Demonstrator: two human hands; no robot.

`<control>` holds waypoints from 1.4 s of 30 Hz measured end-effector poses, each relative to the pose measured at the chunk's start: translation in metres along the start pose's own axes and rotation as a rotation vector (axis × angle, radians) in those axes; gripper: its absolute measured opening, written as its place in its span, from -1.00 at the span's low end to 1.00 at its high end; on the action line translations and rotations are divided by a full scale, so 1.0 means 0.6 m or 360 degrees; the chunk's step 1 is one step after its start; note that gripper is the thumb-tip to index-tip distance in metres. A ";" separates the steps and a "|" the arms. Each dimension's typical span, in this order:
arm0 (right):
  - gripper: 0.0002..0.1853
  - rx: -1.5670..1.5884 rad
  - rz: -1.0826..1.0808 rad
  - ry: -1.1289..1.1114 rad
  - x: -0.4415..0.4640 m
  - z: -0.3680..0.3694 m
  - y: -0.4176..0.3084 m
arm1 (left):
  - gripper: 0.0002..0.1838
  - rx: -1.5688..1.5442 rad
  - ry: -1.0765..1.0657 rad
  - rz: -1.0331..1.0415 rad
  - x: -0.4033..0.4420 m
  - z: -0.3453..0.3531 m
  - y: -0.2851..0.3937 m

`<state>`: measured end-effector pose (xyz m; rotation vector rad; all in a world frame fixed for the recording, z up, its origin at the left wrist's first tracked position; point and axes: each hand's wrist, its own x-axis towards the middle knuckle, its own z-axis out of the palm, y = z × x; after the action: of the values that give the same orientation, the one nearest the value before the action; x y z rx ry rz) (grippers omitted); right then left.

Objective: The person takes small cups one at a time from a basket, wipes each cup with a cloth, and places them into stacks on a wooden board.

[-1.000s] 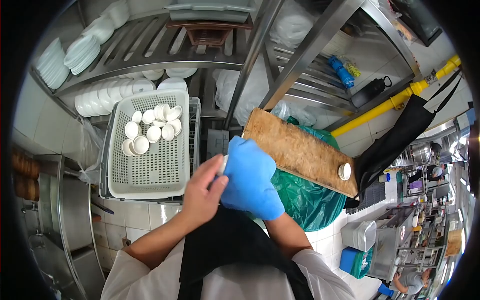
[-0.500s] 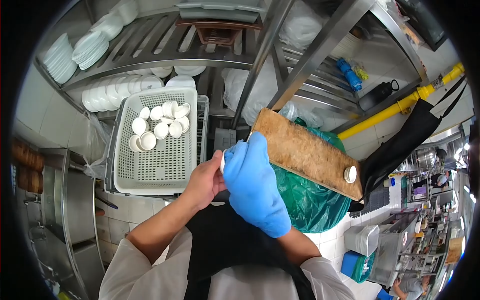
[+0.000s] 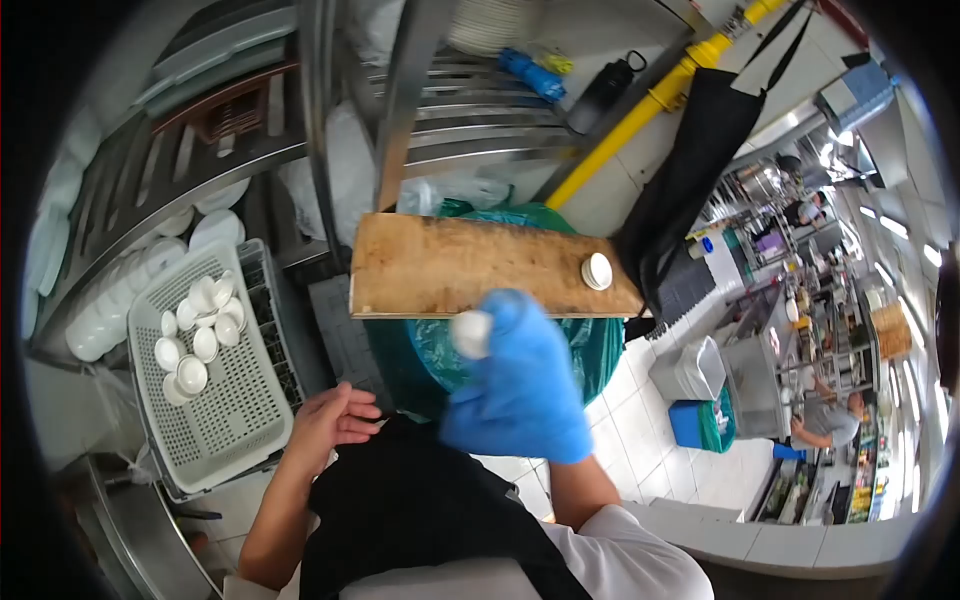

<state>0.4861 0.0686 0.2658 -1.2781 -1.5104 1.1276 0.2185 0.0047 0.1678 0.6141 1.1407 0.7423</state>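
A blue cloth (image 3: pixel 535 400) covers my right hand (image 3: pixel 515 365), which holds a small white cup (image 3: pixel 470 334) at the cloth's upper left side. The cup is blurred and close to the front edge of the wooden board (image 3: pixel 450 262). My left hand (image 3: pixel 335 425) is empty, with its fingers apart, in front of the black apron. Near the board's right end stand a few stacked white cups (image 3: pixel 597 271). At the left, a pale perforated basket (image 3: pixel 225 425) holds several small white cups (image 3: pixel 192 374).
Beneath the board is a bin lined with a green bag (image 3: pixel 600 360). Metal racks (image 3: pixel 400 120) stand behind, with white dishes at the left. A yellow pipe (image 3: pixel 620 130) and a hanging black apron (image 3: pixel 690 160) are beyond. Another person (image 3: pixel 830 425) is at the far right.
The view has turned to the right. My left hand has let go of the cup and moved apart from my right hand, which has carried cup and cloth toward the board.
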 end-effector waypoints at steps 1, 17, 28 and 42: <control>-0.71 0.0474 0.0278 0.0253 0.002 -0.040 0.013 | -0.49 0.0072 0.0062 0.0048 0.000 -0.005 -0.007; -0.88 -0.1983 -0.0098 0.0759 0.136 -0.292 0.170 | -0.69 0.0228 0.0183 0.0197 0.009 0.032 -0.001; -0.82 -0.1900 -0.0589 0.0773 0.133 -0.428 0.204 | -0.66 0.0229 0.0262 0.0222 -0.011 0.005 -0.031; -0.88 -0.0752 -0.0538 0.0030 0.020 -0.032 -0.051 | -0.74 0.1844 0.1733 0.0243 0.011 -0.344 -0.080</control>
<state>0.4959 0.0806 0.3008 -1.2602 -1.9636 0.5562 0.0341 -0.0074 0.0645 1.3284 2.6066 0.4539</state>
